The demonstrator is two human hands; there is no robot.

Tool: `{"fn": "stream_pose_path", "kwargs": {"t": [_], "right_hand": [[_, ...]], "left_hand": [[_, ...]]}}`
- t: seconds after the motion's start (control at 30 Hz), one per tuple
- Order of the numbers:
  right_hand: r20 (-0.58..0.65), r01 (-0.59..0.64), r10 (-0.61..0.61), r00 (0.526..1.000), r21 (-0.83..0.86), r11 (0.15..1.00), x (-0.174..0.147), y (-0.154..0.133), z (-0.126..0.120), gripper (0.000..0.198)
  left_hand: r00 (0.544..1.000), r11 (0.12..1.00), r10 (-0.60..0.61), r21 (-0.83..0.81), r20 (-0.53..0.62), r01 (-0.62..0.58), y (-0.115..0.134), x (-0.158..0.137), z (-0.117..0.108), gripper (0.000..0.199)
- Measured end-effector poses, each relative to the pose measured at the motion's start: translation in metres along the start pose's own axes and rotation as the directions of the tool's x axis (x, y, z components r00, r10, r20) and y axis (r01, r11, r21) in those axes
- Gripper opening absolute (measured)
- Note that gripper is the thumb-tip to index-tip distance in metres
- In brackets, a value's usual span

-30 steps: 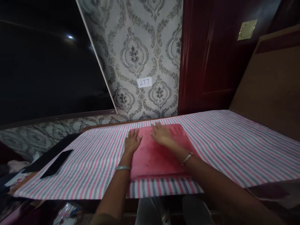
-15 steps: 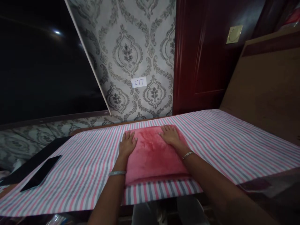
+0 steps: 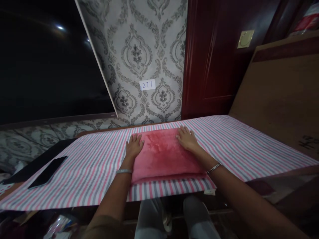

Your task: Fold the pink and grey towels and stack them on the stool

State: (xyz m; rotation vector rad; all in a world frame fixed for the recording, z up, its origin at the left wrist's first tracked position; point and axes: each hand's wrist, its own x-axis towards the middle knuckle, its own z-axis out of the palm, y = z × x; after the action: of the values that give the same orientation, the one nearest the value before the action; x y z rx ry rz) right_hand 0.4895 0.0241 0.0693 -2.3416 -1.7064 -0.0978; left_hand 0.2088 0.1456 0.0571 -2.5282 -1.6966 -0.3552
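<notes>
A folded pink plush cloth (image 3: 161,156), soft and thick, lies flat near the front edge of a table covered with a striped tablecloth (image 3: 97,166). My left hand (image 3: 134,146) rests on its far left corner, fingers stretched out. On the far right corner lies my right hand (image 3: 186,138), palm down with the fingers spread. Neither hand grips anything; both touch the top of the plush cloth. The layers of its fold show along the near edge.
A dark phone (image 3: 48,172) lies at the left of the table. A large black screen (image 3: 50,66) stands behind on the left, and a cardboard box (image 3: 281,93) at the right. A paper marked 277 (image 3: 147,84) is on the patterned wall.
My right hand has slid a little to the right, to the cloth's far right corner. My left hand stays on the left corner. The camera view has shifted slightly.
</notes>
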Motion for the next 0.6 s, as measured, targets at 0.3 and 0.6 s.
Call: {"fn": "stream_pose_path", "kwargs": {"t": [0.3,0.6], "right_hand": [[0.03,0.037,-0.038,0.999,0.028,0.999,-0.024,-0.016,0.029,0.061],[-0.09,0.072,-0.069,0.993,0.021,0.997,-0.02,-0.011,0.044,0.06]], "left_hand": [[0.996,1.0,0.015,-0.014,0.084,-0.014,0.005,0.002,-0.021,0.054],[0.93,0.945,0.319,-0.132,0.184,-0.298,0.081,-0.003,-0.031,0.06]]}}
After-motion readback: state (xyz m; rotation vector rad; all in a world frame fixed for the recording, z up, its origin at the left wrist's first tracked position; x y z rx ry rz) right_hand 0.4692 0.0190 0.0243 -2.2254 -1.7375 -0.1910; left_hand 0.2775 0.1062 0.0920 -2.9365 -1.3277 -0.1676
